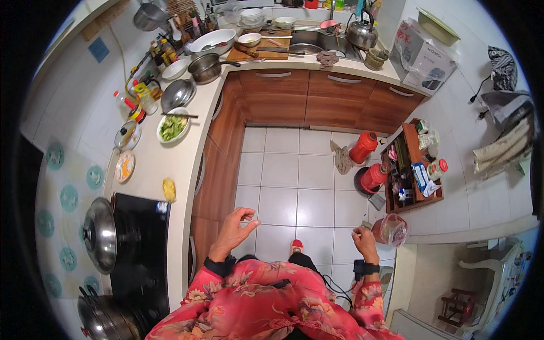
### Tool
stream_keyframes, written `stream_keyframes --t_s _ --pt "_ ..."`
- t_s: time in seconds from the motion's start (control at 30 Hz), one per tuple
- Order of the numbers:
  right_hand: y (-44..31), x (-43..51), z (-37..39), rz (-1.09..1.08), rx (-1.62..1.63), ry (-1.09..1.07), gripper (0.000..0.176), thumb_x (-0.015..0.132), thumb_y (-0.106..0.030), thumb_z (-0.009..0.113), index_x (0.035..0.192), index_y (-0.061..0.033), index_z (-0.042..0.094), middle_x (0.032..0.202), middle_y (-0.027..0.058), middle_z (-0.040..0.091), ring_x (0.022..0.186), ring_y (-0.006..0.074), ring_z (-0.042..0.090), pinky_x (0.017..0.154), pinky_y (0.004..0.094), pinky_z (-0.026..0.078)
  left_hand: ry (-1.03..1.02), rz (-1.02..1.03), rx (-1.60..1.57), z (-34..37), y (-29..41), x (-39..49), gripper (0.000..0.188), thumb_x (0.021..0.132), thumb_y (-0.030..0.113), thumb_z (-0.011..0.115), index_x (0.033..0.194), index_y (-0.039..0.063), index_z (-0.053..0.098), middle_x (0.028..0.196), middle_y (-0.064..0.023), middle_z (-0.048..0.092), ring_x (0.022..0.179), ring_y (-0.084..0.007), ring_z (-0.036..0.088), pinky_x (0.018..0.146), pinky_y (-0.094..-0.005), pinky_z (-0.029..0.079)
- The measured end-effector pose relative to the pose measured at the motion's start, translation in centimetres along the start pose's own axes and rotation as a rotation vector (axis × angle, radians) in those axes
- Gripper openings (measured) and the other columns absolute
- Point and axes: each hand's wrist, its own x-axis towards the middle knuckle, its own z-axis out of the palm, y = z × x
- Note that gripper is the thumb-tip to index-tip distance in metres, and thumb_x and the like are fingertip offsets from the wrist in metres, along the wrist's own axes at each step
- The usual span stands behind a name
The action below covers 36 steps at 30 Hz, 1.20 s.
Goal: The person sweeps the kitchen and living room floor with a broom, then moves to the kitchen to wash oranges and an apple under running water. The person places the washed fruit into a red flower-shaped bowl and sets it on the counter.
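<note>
My left hand point(236, 225) is held out over the tiled floor point(278, 170), beside the wooden base cabinets point(212, 170). Its thumb and fingers are apart with nothing between them. On the other side, my right hand point(364, 241) hangs with curled fingers close to a bin with a plastic liner point(390, 230). A small grey-green object point(366, 224) shows just beyond these fingertips; whether it is held or lies behind them is unclear. On the left counter point(146, 163) are a bowl of chopped green vegetables point(173, 126) with chopsticks across it and a yellow sponge or cloth point(168, 190).
Two red thermos flasks point(364, 147) stand on the floor by a wooden rack point(410, 178). A black cooktop point(142, 238) carries a lidded wok point(101, 236). Along the far counter are a cutting board point(272, 53) with a cleaver, a sink point(312, 40) and a kettle point(362, 34).
</note>
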Motion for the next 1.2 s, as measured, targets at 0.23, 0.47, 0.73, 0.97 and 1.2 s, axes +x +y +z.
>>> stream_keyframes --t_s 0.23,0.47,0.73,0.97,1.2 --pt "-6.7 20.3 2.9 -0.195 0.036 -0.09 0.022 0.08 -0.018 0.061 0.096 -0.0036 0.066 0.091 0.0192 0.065 0.079 0.035 0.064 0.074 0.0422 0.051 0.005 -0.105 0.03 0.0 -4.4 13.9 0.033 0.079 0.02 0.071 0.102 0.001 0.06 0.093 -0.0132 0.062 0.08 -0.0221 0.061 0.074 -0.0324 0.049" --pt "-11.3 35.2 2.1 -0.102 -0.028 -0.147 0.024 0.079 -0.016 0.065 0.099 -0.0044 0.064 0.089 0.0189 0.065 0.075 0.0317 0.064 0.07 0.041 0.051 0.006 0.023 -0.124 -0.4 -9.3 33.6 0.031 0.081 0.018 0.07 0.104 0.0 0.059 0.094 -0.011 0.062 0.084 -0.0181 0.061 0.075 -0.0296 0.049" --pt "-16.7 54.3 -3.8 -0.438 -0.174 0.285 0.047 0.076 -0.01 0.068 0.119 -0.0015 0.051 0.111 0.023 0.056 0.103 0.0392 0.052 0.088 0.0435 0.043 -0.002 0.073 -0.258 -0.4 -9.1 49.8 0.032 0.084 0.024 0.066 0.103 0.0 0.059 0.098 -0.0151 0.063 0.085 -0.0242 0.063 0.073 -0.0327 0.05" --pt "-20.5 75.4 -4.8 -0.475 -0.149 0.537 0.067 0.073 -0.023 0.073 0.131 -0.0064 0.045 0.135 0.0238 0.038 0.12 0.0425 0.041 0.1 0.046 0.037 0.059 -0.208 -0.127 1.2 -9.0 56.5 0.029 0.087 0.023 0.066 0.106 0.001 0.061 0.089 -0.0061 0.064 0.081 -0.0119 0.058 0.071 -0.0272 0.048" --pt "-16.7 83.6 -3.0 -0.506 -0.197 0.403 0.037 0.07 -0.008 0.063 0.107 -0.0126 0.06 0.118 0.0166 0.05 0.106 0.0358 0.048 0.089 0.0432 0.044 -0.05 -0.26 -0.184 4.1 -2.1 68.3 0.027 0.089 0.021 0.064 0.106 0.001 0.061 0.089 0.0 0.061 0.083 -0.008 0.053 0.074 -0.0239 0.045"
